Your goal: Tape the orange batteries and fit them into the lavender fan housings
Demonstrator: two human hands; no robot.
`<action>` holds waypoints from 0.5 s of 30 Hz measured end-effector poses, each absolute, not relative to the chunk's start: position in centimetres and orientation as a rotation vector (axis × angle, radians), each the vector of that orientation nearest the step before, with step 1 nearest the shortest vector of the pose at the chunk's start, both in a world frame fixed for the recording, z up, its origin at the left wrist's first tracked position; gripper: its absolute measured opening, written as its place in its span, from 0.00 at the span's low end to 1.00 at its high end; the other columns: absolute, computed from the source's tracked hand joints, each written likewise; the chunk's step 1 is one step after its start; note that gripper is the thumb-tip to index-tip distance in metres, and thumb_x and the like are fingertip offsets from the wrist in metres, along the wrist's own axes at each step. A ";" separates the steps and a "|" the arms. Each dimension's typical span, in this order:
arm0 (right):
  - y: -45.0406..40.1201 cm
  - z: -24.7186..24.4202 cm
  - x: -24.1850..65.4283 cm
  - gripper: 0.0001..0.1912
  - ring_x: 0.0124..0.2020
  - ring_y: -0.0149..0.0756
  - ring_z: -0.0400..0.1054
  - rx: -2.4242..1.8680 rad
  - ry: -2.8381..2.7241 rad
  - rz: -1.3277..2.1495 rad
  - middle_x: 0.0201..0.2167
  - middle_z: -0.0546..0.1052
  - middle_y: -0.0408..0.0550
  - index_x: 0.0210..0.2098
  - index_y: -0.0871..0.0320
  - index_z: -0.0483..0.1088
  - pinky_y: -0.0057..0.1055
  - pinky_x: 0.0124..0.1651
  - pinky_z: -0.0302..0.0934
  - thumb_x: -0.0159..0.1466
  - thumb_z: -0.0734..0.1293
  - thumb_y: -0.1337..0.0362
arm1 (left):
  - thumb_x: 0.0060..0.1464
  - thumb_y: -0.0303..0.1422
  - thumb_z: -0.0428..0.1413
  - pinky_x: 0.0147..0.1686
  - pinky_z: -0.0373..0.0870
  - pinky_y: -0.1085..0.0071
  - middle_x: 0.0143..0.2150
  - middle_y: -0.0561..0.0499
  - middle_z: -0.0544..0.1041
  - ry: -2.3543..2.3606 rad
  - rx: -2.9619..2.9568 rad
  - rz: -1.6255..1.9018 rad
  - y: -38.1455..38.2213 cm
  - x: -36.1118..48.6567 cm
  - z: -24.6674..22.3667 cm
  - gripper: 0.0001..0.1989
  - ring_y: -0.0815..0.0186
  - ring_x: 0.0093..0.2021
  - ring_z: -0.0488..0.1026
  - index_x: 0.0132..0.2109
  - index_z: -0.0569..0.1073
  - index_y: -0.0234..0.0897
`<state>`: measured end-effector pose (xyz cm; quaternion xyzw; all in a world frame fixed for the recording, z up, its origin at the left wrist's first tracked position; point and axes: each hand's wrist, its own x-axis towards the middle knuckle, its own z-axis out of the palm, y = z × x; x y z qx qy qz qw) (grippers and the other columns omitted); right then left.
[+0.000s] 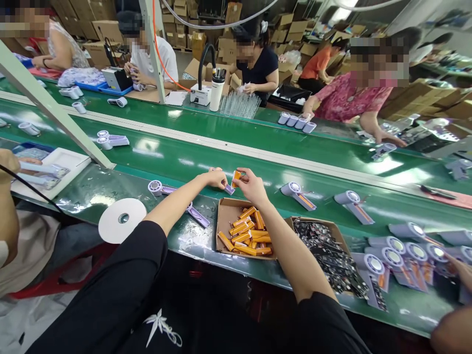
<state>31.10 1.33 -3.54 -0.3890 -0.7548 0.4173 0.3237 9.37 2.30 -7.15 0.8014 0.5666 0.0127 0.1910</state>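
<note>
My left hand [217,178] is closed round a lilac plastic part, and only its handle-like end [229,190] shows. Between the thumb and fingers of my right hand [252,187] is an orange battery [235,178], held close beside that lilac end; whether the two touch I cannot tell. Below my hands stands a cardboard box [225,216] with several orange batteries [241,228] in it. Left of the box lie lilac handheld fan housings, one with a round head [155,187] and one with its open handle [198,215] toward me, partly behind my left arm.
A box of small black circuit boards [324,250] sits by my right forearm. Fan housings [391,258] cluster at the right, near another person's hand [460,270]. A white reel [122,221] lies left. The green conveyor belt [206,147] runs across, with co-workers beyond.
</note>
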 end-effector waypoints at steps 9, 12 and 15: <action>3.1 -5.9 30.5 0.22 0.45 0.45 0.82 -1.211 -2.566 0.539 0.44 0.86 0.49 0.63 0.51 0.69 0.36 0.50 0.72 0.71 0.69 0.61 | 0.70 0.36 0.49 0.51 0.69 0.68 0.48 0.48 0.84 1.869 2.040 0.378 2.1 10.6 -7.7 0.16 0.59 0.50 0.79 0.53 0.80 0.42; 3.3 -6.0 30.5 0.22 0.46 0.48 0.81 -1.231 -2.709 0.471 0.44 0.85 0.52 0.64 0.52 0.69 0.36 0.51 0.70 0.72 0.68 0.60 | 0.70 0.38 0.50 0.54 0.70 0.64 0.50 0.44 0.84 1.930 1.963 0.457 2.1 11.4 -8.3 0.15 0.56 0.53 0.79 0.53 0.79 0.41; 3.6 -6.0 30.5 0.23 0.48 0.51 0.80 -1.251 -2.861 0.398 0.45 0.85 0.55 0.66 0.52 0.69 0.37 0.52 0.68 0.73 0.67 0.58 | 0.70 0.38 0.52 0.55 0.70 0.64 0.52 0.45 0.84 1.930 1.887 0.527 2.4 11.9 -8.7 0.13 0.55 0.54 0.79 0.52 0.79 0.42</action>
